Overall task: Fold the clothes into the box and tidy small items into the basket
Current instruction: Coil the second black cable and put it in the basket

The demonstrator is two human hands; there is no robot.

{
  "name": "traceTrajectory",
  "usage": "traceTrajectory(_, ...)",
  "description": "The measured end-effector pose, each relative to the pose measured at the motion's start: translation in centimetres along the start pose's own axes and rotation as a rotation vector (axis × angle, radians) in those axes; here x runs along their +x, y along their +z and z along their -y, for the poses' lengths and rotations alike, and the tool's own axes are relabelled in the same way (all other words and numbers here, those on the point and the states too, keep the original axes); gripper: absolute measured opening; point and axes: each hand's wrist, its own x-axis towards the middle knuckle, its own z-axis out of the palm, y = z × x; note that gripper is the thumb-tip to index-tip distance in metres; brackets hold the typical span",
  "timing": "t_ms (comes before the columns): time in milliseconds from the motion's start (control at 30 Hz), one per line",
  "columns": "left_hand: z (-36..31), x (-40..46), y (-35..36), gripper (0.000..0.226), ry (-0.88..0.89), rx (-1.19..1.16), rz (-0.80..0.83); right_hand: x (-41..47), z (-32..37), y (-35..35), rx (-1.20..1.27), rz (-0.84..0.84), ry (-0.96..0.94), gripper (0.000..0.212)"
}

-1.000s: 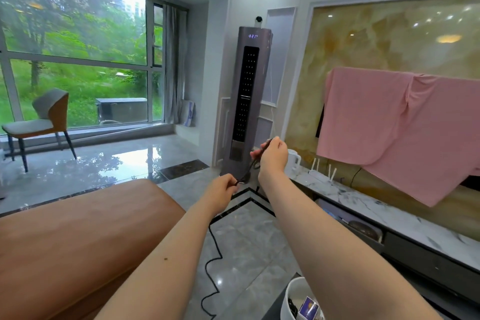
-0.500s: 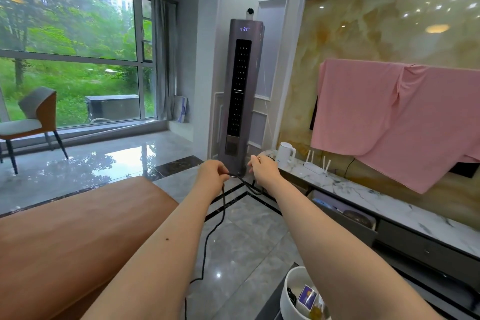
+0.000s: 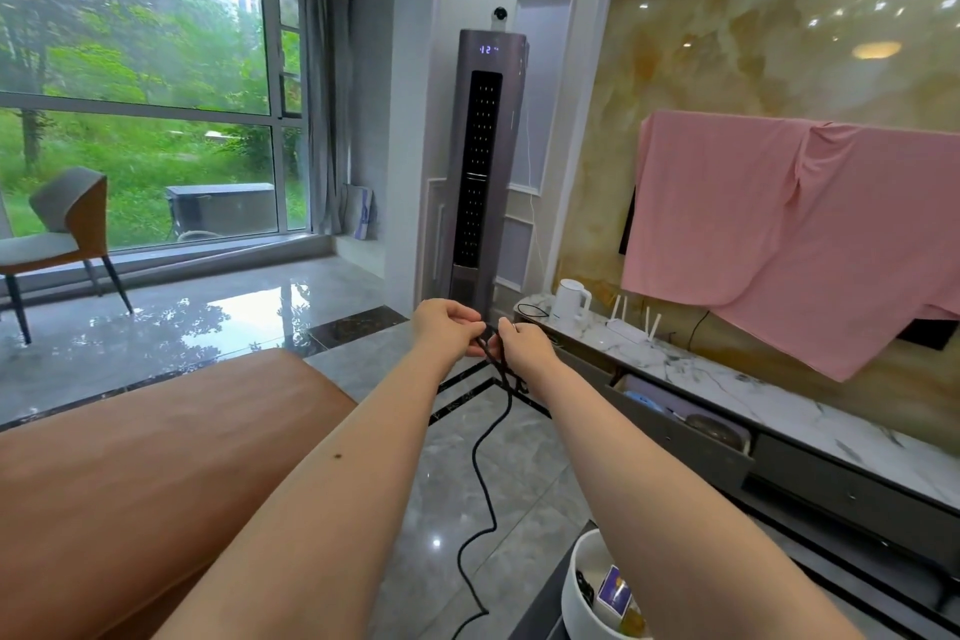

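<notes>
Both hands have drawn together in front of the tall air conditioner [image 3: 485,161]: a moment ago the right hand [image 3: 524,346] was raised high with the black cable [image 3: 485,473], and now it meets the left hand [image 3: 447,330] low, so the winding into loops looks under way. Each hand pinches the cable between them, its tail trailing down toward the white basket [image 3: 582,603], which sits well below the air conditioner.

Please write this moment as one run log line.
left hand: pinches black cable | right hand: grips cable loops | white basket: below
</notes>
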Motion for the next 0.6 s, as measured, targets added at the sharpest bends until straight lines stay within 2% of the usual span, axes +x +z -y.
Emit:
traceTrajectory(133, 0.0, 0.4, 0.4, 0.006, 0.004, 0.002, -0.037, -0.3, 0.0, 0.5, 0.243, -0.009, 0.121, 0.04)
traceTrajectory(200, -0.2, 0.8, 0.6, 0.017, -0.008, -0.01, -0.052, -0.4, -0.1, 0.9, 0.299, -0.065, 0.168, 0.035)
traceTrajectory(333, 0.1, 0.9, 0.9, 0.025, -0.016, -0.037, -0.013, 0.1, -0.6, 1.5, 0.264, -0.13, 0.222, 0.03)
traceTrajectory(433, 1.7, 0.9, 0.6, 0.025, -0.042, -0.023, -0.03, 0.7, -0.8, 1.7, 0.218, -0.163, 0.158, 0.039)
traceTrajectory(500, 3.6, 1.2, 0.2, 0.024, -0.114, 0.103, 0.026, 0.9, -0.6, 1.5, 0.229, -0.193, 0.137, 0.043)
traceTrajectory(567, 5.2, 0.9, -0.2, 0.024, -0.192, 0.378, 0.212, 1.0, -0.3, 1.2, 0.272, -0.21, 0.14, 0.044)
traceTrajectory(600, 6.1, 0.8, -0.2, 0.031, -0.235, 0.515, 0.312, 1.1, -0.3, 1.2, 0.303, -0.212, 0.149, 0.044)
